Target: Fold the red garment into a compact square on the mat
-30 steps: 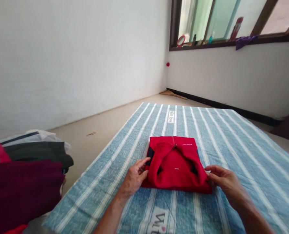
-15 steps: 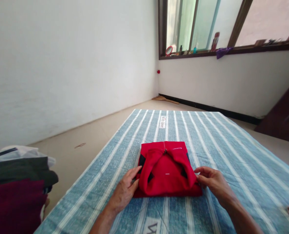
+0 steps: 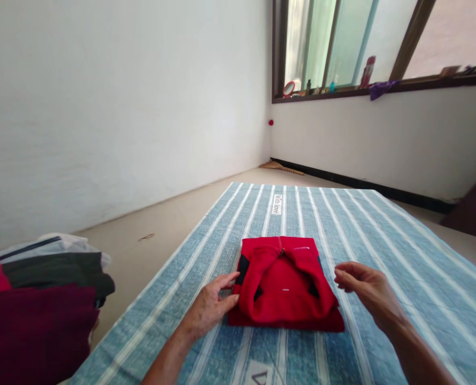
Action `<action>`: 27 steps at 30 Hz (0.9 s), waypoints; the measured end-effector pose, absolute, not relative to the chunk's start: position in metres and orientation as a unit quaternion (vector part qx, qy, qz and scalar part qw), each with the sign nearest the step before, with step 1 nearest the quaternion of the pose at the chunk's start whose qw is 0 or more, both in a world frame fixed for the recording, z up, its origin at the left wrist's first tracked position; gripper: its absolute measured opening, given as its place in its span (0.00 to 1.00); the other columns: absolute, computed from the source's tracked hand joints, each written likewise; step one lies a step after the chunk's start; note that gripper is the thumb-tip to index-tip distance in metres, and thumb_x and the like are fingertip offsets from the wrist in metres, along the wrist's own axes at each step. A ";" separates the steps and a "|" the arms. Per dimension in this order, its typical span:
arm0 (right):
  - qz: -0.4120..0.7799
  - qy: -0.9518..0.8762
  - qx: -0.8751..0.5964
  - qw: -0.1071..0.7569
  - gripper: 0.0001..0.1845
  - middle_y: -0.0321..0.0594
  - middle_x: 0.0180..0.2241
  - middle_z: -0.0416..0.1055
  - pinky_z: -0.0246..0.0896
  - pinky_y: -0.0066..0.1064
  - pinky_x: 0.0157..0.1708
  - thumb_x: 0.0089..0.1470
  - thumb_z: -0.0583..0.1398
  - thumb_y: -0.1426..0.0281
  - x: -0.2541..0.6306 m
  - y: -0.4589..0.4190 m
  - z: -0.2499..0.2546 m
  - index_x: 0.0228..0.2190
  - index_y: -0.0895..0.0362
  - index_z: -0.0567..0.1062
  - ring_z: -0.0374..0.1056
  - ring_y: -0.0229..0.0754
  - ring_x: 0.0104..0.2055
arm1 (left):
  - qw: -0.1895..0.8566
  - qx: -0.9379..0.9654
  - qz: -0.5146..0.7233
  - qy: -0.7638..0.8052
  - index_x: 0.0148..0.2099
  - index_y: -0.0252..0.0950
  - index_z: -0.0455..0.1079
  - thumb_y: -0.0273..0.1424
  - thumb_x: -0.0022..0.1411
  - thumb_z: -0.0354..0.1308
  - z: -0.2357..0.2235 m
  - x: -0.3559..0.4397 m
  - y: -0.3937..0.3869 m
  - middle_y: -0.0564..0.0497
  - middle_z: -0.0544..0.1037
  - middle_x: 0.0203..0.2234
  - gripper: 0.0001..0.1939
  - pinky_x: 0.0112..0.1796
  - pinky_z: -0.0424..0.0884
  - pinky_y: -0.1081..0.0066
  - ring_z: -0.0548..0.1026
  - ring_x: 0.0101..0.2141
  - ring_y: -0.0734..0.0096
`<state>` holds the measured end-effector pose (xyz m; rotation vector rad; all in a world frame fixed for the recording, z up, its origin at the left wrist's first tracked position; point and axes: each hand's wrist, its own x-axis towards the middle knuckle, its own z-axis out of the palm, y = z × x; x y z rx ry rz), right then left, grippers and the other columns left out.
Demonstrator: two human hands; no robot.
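A folded red jacket (image 3: 288, 307) with dark side panels lies on the striped cloth, its collar and zip uppermost and the collar opening facing me. My left hand (image 3: 210, 303) rests at the jacket's left edge, fingertips touching it, thumb and fingers apart. Just off the right edge of the jacket, my right hand (image 3: 364, 286) hovers with its thumb and fingertips drawn together. Nothing shows between those fingers.
The blue and white striped cloth (image 3: 206, 256) covers the surface under the jacket. At the lower left is a pile of clothes (image 3: 41, 326) in maroon, dark green, white and red. A window sill (image 3: 342, 92) holds bottles, a round mirror and a purple cloth.
My right hand has come away from the jacket's right edge, moving a little up and outward. My left hand stays at the left edge. The whole view has shifted slightly.
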<state>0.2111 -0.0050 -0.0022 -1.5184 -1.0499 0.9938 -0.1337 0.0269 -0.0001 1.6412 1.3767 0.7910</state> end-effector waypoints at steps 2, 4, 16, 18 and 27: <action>0.381 -0.444 -0.625 0.517 0.23 0.43 0.24 0.75 0.63 0.32 0.28 0.38 0.66 0.52 0.205 0.000 0.005 0.29 0.60 0.78 0.68 0.43 0.26 | 0.410 0.654 0.325 0.546 0.50 0.37 0.73 0.34 0.46 0.63 0.007 -0.136 0.031 0.43 0.77 0.46 0.26 0.33 0.74 0.69 0.75 0.45 0.56; 0.362 -0.458 -0.619 0.525 0.22 0.42 0.24 0.75 0.63 0.32 0.29 0.40 0.65 0.53 0.198 0.004 0.009 0.29 0.59 0.78 0.69 0.43 0.27 | 0.402 0.645 0.352 0.546 0.48 0.36 0.74 0.33 0.45 0.63 0.015 -0.136 0.037 0.44 0.78 0.44 0.25 0.35 0.74 0.67 0.76 0.43 0.57; 0.156 -0.785 -0.433 0.415 0.09 0.37 0.28 0.70 0.60 0.30 0.31 0.59 0.53 0.70 0.118 0.000 0.024 0.30 0.55 0.73 0.66 0.39 0.30 | 0.379 0.556 0.482 0.561 0.40 0.32 0.74 0.29 0.52 0.56 0.003 -0.076 0.078 0.46 0.80 0.35 0.13 0.29 0.74 0.72 0.78 0.34 0.65; 0.139 -0.832 -0.402 0.357 0.08 0.37 0.28 0.70 0.59 0.31 0.31 0.59 0.53 0.73 0.104 -0.002 0.019 0.30 0.55 0.71 0.65 0.39 0.31 | 0.353 0.566 0.474 0.574 0.40 0.33 0.74 0.28 0.53 0.56 -0.004 -0.073 0.085 0.46 0.80 0.35 0.12 0.30 0.74 0.71 0.78 0.34 0.65; 0.104 -0.863 -0.385 0.310 0.12 0.37 0.27 0.67 0.51 0.33 0.31 0.60 0.50 0.75 0.090 -0.002 -0.009 0.26 0.56 0.67 0.59 0.39 0.30 | 0.303 0.610 0.451 0.577 0.40 0.34 0.73 0.26 0.53 0.53 -0.033 -0.080 0.093 0.47 0.80 0.34 0.11 0.41 0.73 0.67 0.78 0.36 0.66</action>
